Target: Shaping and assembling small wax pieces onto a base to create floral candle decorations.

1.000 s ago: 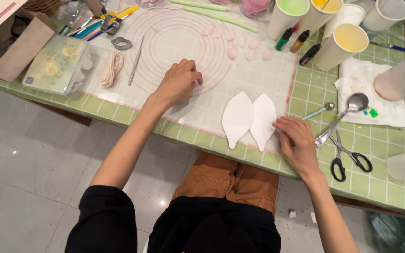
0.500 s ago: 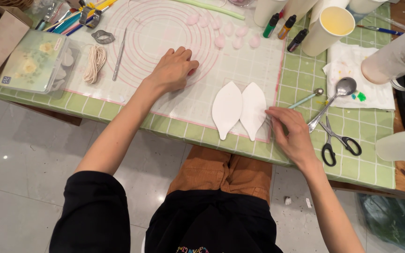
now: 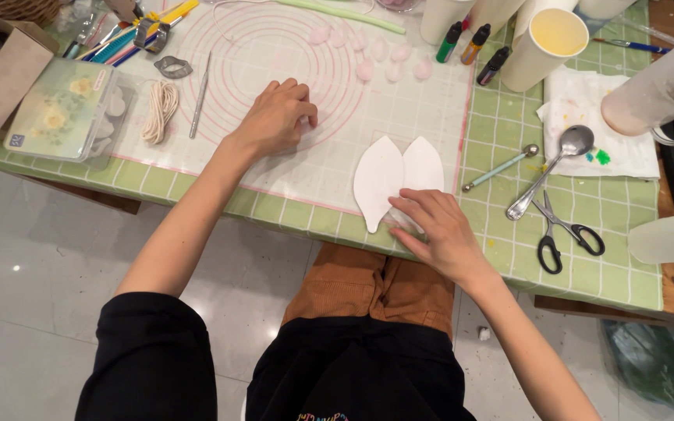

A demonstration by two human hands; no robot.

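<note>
Left hand [image 3: 278,117] rests loosely curled, knuckles up, on the mat [image 3: 290,168], holding nothing visible. Right hand [image 3: 438,230] lies flat, fingers extended, pressing the near ends of two white petals [image 3: 388,175].

Left hand [image 3: 277,117]: palm down, fingers curled, forearm extended forward. Right hand [image 3: 440,231]: palm down, fingers flat, spread, pressing; wrist bent inward.
</note>
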